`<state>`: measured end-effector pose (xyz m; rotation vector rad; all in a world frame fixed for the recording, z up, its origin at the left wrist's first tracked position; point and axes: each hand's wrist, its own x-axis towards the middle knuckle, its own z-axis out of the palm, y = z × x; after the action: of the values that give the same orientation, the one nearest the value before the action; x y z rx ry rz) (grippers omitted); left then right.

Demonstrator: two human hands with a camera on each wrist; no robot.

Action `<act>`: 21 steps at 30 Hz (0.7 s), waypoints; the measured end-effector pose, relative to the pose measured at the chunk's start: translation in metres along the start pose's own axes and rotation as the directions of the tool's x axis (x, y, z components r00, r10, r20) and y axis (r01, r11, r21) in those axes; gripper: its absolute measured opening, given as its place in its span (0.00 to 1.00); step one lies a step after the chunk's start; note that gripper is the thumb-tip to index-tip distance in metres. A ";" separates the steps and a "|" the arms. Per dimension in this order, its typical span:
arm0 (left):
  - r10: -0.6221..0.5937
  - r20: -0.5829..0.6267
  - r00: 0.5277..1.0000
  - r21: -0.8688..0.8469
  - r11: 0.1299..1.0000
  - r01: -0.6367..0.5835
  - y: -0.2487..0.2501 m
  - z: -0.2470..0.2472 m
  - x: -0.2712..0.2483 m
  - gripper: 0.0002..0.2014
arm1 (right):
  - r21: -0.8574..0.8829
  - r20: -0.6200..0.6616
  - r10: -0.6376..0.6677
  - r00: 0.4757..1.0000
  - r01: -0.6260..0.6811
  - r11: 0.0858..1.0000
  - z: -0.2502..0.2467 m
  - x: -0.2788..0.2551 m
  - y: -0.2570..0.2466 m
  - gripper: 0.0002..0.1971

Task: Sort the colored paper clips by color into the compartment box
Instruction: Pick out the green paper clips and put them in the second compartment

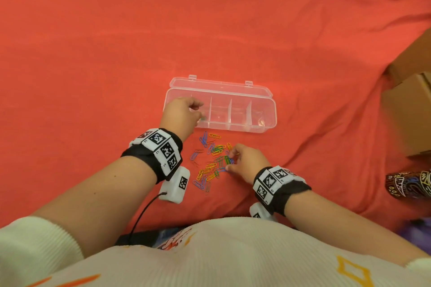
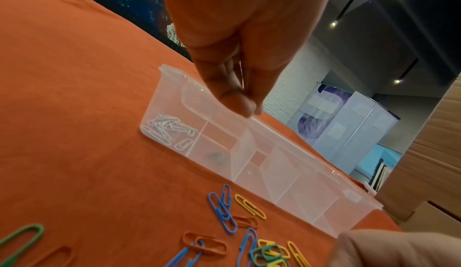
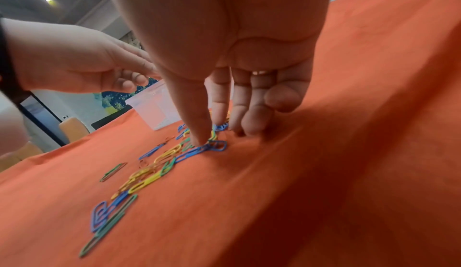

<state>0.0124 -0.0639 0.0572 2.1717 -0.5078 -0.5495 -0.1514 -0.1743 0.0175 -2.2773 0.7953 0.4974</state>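
A clear compartment box (image 1: 263, 121) lies open on the red cloth. White clips (image 2: 169, 131) fill its leftmost compartment, and a blurred green clip (image 2: 217, 158) lies in the one beside it. My left hand (image 1: 198, 112) hovers over that end with its fingertips (image 2: 239, 103) bunched loosely and nothing visible between them. Below the box is the pile of blue, yellow, green and orange paper clips (image 1: 212, 161). My right hand (image 1: 229, 160) reaches down into the pile's right side. Its thumb tip (image 3: 202, 140) presses on a blue clip (image 3: 219, 146), and the other fingers are straight.
The box's lid (image 1: 221, 85) lies folded back on the far side. Cardboard boxes (image 1: 410, 105) stand at the right edge, with a patterned item (image 1: 408, 184) below them. The red cloth (image 1: 210, 30) is wrinkled and stretches far behind the box.
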 end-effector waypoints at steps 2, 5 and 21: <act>0.009 -0.017 1.000 -0.022 1.000 -0.010 -0.003 -0.001 -0.002 0.09 | -0.014 0.002 -0.010 1.000 0.010 1.000 0.001 0.000 0.002 0.12; 0.035 -0.095 0.995 -0.035 0.999 -0.039 -0.009 -0.008 -0.012 0.03 | -0.017 -0.005 -0.032 0.999 0.032 0.999 -0.001 0.000 0.004 0.07; -0.248 -0.002 0.969 0.151 0.958 0.245 -0.094 -0.011 -0.072 0.17 | -0.098 0.047 -0.188 0.981 0.192 0.976 0.006 0.009 -0.015 0.14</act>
<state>-0.0256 0.0356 0.0039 2.3947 -0.2952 -0.6833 -0.1359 -0.1647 0.0155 -2.4014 0.5367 0.5001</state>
